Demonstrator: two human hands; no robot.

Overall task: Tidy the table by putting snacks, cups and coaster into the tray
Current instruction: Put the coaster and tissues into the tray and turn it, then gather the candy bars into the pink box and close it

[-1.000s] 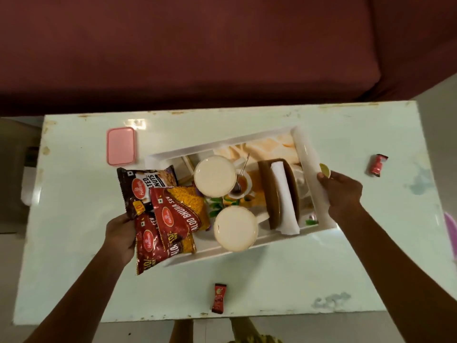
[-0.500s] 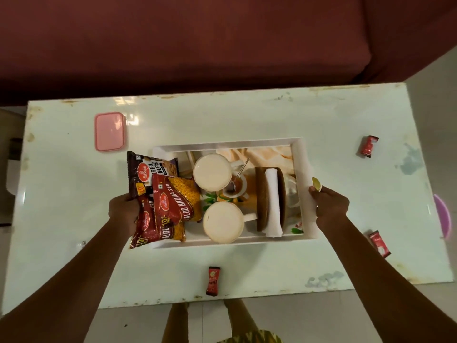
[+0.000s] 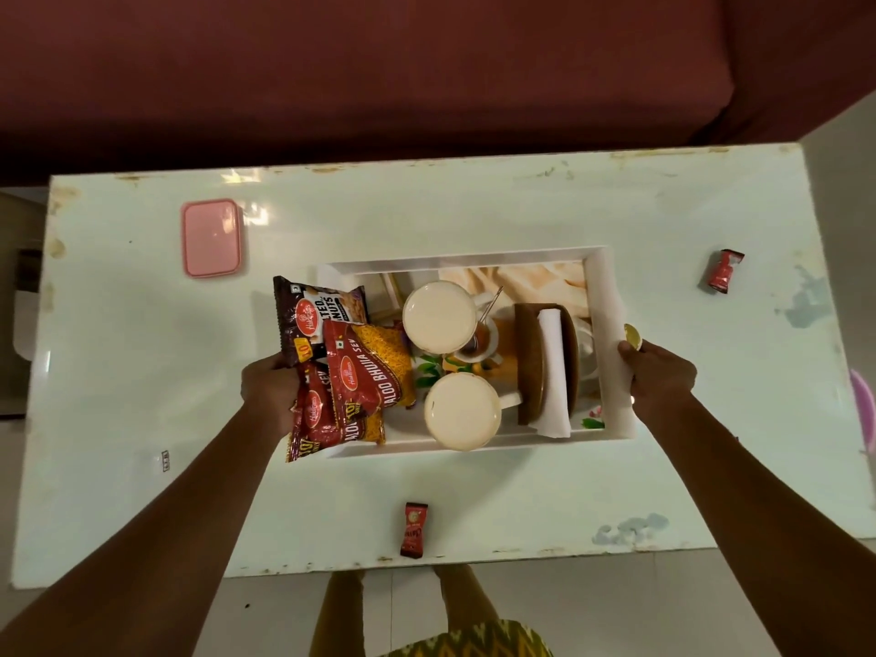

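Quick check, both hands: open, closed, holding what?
Left hand: closed on the tray's left end, pinning the snack packets.
Right hand: closed on the right rim of the tray.

White rectangular tray (image 3: 611, 296) sits mid-table, toward the right. In it — red snack packets (image 3: 341, 367) at left end, overhanging the rim; two cream cups (image 3: 438, 315) centre; brown round coaster (image 3: 528, 362) at right. Pink rectangular lid (image 3: 211, 238) — far-left corner. Small red sachet (image 3: 413, 530) at near edge.

Glossy table (image 3: 474, 211); shiny foil snack packets (image 3: 353, 372)
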